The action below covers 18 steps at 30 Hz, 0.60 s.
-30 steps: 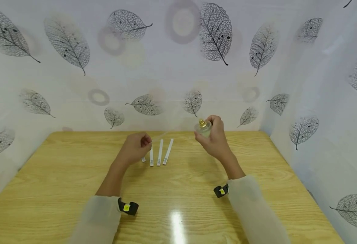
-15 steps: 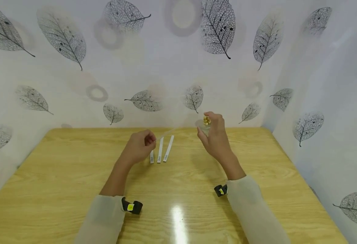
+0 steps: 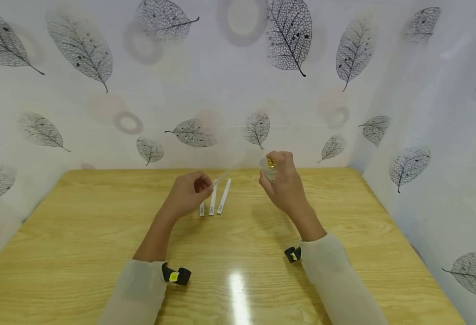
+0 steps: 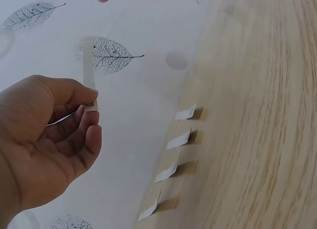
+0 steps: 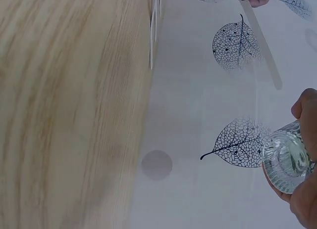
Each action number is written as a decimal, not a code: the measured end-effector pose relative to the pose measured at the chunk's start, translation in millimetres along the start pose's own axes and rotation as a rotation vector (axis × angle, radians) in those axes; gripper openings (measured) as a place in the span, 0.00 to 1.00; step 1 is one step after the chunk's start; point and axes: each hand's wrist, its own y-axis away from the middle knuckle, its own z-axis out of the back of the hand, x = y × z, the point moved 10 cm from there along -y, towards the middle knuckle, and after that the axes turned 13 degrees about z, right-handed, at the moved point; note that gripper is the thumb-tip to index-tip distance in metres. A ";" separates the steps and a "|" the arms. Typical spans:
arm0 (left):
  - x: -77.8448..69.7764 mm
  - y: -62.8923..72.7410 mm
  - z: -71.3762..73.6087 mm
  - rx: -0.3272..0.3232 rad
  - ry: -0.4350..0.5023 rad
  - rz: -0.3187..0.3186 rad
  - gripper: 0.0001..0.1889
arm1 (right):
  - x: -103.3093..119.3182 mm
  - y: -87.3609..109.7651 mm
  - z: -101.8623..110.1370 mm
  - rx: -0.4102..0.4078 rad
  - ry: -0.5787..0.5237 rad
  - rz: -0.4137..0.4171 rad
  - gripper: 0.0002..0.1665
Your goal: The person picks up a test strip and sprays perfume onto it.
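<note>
My left hand [image 3: 187,195] pinches one end of a white paper scent strip [image 4: 88,66] between thumb and forefinger. The strip's free end points up and to the right, toward the bottle. In my right hand [image 3: 286,192] is a clear glass perfume bottle [image 5: 286,160] with a gold spray top [image 3: 270,163], gripped around its body. The forefinger lies over the spray top; whether it is pressed down I cannot tell. A gap separates strip and bottle. Beneath and beside the left hand, several more paper strips [image 3: 224,197] lie in a row, partly hidden by it in the head view.
The wooden table [image 3: 238,243] spans the lower part of the head view. A leaf-patterned white curtain [image 3: 230,90] stands behind its far edge and along the right side. Black camera bands [image 3: 177,275] sit on both wrists.
My left hand has moved right with its strip, nearer the bottle. The right forefinger has come over the gold spray top, which was uncovered earlier. The head view has tilted slightly.
</note>
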 end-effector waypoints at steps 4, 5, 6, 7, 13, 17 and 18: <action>1.0 0.6 -7.1 0.040 0.101 0.045 0.07 | 4.6 -0.1 -5.3 0.027 0.067 0.018 0.29; 0.9 0.8 -9.6 0.053 0.130 0.058 0.07 | 6.2 -0.3 -7.0 0.035 0.083 0.025 0.29; 1.1 0.8 -12.3 0.064 0.149 0.067 0.07 | 7.8 -0.3 -8.7 0.044 0.101 0.032 0.30; 0.3 0.8 -14.7 0.072 0.162 0.071 0.08 | 9.4 -0.5 -9.9 0.052 0.118 0.043 0.30; -2.4 1.3 -20.7 0.069 0.163 0.075 0.06 | 18.7 -2.9 -12.0 0.055 0.196 0.111 0.32; -4.1 2.5 -20.6 0.072 0.185 0.091 0.06 | 18.5 -2.3 -11.4 0.046 0.254 0.127 0.34; -5.0 2.8 -20.7 0.075 0.197 0.096 0.06 | 17.7 -2.0 -10.9 0.047 0.264 0.124 0.34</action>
